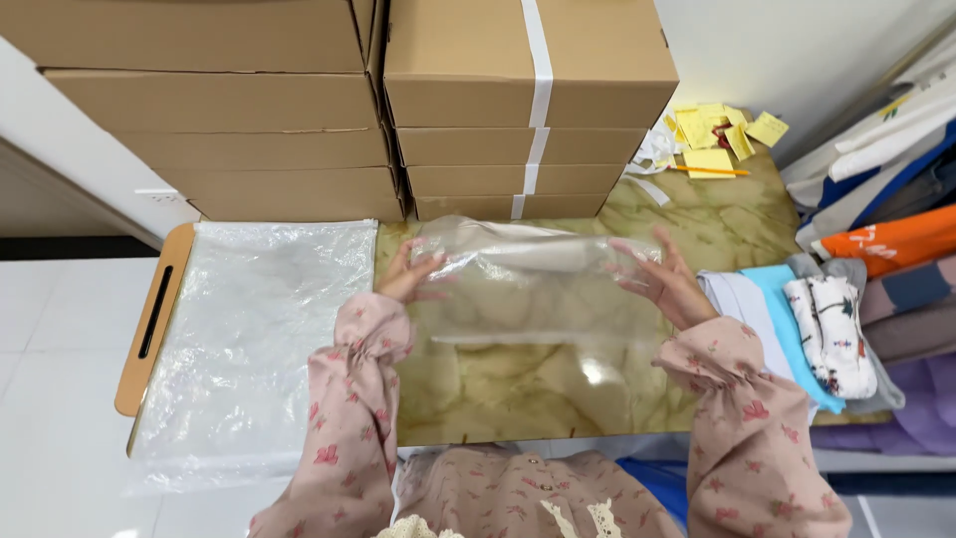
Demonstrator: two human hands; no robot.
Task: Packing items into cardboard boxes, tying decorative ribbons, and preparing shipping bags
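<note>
I hold a clear plastic bag stretched between both hands above the marbled tabletop. My left hand grips the bag's left edge and my right hand grips its right edge, fingers partly inside the film. The bag is see-through, so the table shows behind it. Both arms wear pink floral sleeves.
A stack of clear plastic bags lies on a wooden board at the left. Cardboard boxes are stacked at the back. Folded clothes sit at the right, with yellow paper notes behind them.
</note>
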